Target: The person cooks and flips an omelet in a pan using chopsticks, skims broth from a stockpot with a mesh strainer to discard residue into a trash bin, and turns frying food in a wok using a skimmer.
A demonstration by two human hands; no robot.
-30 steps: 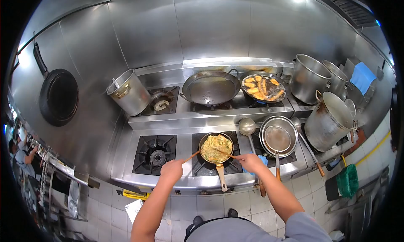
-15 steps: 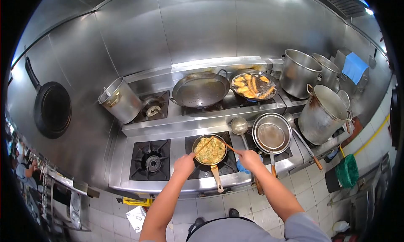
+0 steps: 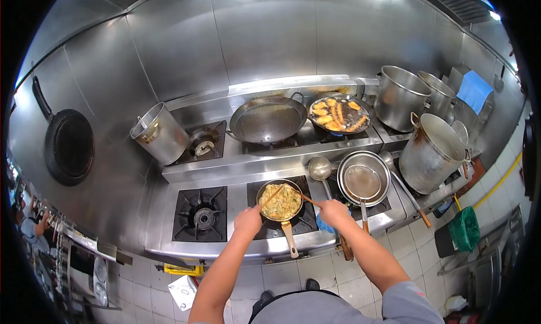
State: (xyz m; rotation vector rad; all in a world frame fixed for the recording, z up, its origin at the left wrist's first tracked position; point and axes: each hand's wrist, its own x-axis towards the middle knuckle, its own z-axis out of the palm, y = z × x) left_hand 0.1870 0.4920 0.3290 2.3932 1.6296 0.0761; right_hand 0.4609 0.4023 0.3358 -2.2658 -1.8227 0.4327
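A small frying pan (image 3: 280, 220) with a beige handle (image 3: 290, 239) sits on a front burner and holds an omelette-like egg mixture (image 3: 277, 204) flecked with green. My left hand (image 3: 248, 221) is closed round a thin wooden stick (image 3: 271, 197) that slants over the food from the pan's left side. From the right, my right hand (image 3: 335, 213) grips a second wooden stick (image 3: 310, 200), its far end by the pan's right rim. Neither hand touches the pan handle. A blue cloth (image 3: 323, 225) lies beside my right hand.
Behind stand a wide wok (image 3: 269, 121) and a pan of frying yellow pieces (image 3: 340, 114) in oil. A ladle (image 3: 320, 169), strainer bowls (image 3: 363, 180) and large pots (image 3: 434, 155) crowd the right. A steel pot (image 3: 163, 135) leans left, above an uncovered burner (image 3: 204, 216).
The end of the right stick has moved from over the food back toward the pan's right rim. The left stick and both hands have barely shifted.
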